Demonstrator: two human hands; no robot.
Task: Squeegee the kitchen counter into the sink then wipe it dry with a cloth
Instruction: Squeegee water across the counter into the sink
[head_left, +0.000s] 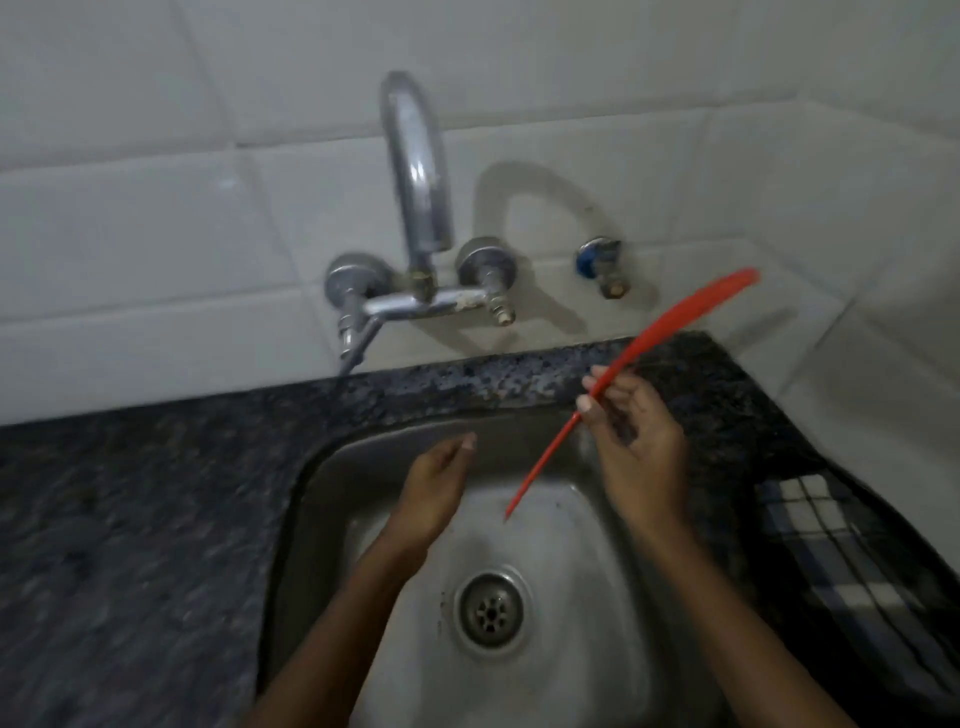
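Note:
A thin red squeegee (675, 317) slants over the steel sink (332, 467), its lower tip above the basin and its upper end up near the wall tiles. My right hand (641, 457) grips it near the middle with the fingertips. My left hand (434, 491) hovers over the sink's left half, fingers together and slightly curled, holding nothing. A blue-and-white checked cloth (831, 551) lies on the dark speckled granite counter (130, 545) to the right of the sink. The picture is motion-blurred.
A chrome wall tap (421, 208) with a curved spout rises behind the sink, and a small blue valve (600, 262) sits on the tiles to its right. The drain (491, 608) lies in the basin's middle. White tiled walls close the back and right side.

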